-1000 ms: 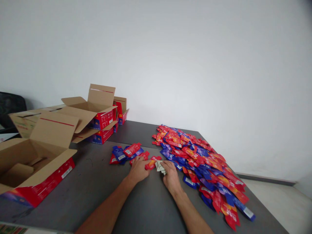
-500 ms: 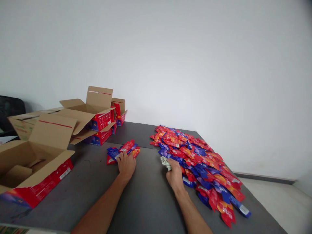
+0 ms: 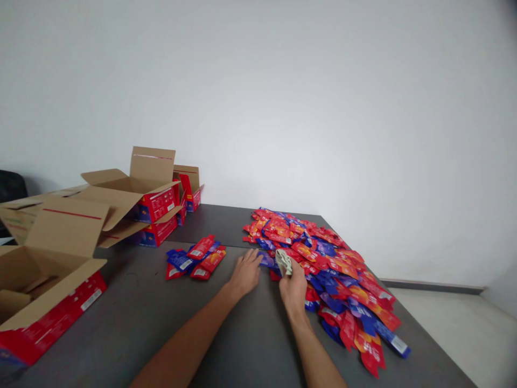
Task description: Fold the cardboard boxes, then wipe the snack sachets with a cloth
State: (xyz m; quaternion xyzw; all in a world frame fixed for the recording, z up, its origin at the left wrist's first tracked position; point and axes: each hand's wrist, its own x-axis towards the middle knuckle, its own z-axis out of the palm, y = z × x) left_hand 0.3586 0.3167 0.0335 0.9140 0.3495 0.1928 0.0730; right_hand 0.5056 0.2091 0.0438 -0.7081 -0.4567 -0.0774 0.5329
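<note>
Nearest the camera, the left hand has come back from the small batch of packets, where it lay half a second ago, and now rests flat on the table at the near-left edge of the big pile of packets, its fingers spread and touching a blue packet there. Having dropped off its last packet, it seems ready for another. The right hand has slid further onto that pile; its fingers are curled tight around a crumpled pale wad, which sticks up above the packets.

Left of the pile, the nearest open box shows only a loose cardboard flap inside. Further back, beyond the small batch, more open boxes stand stacked; their insides cannot be seen.
</note>
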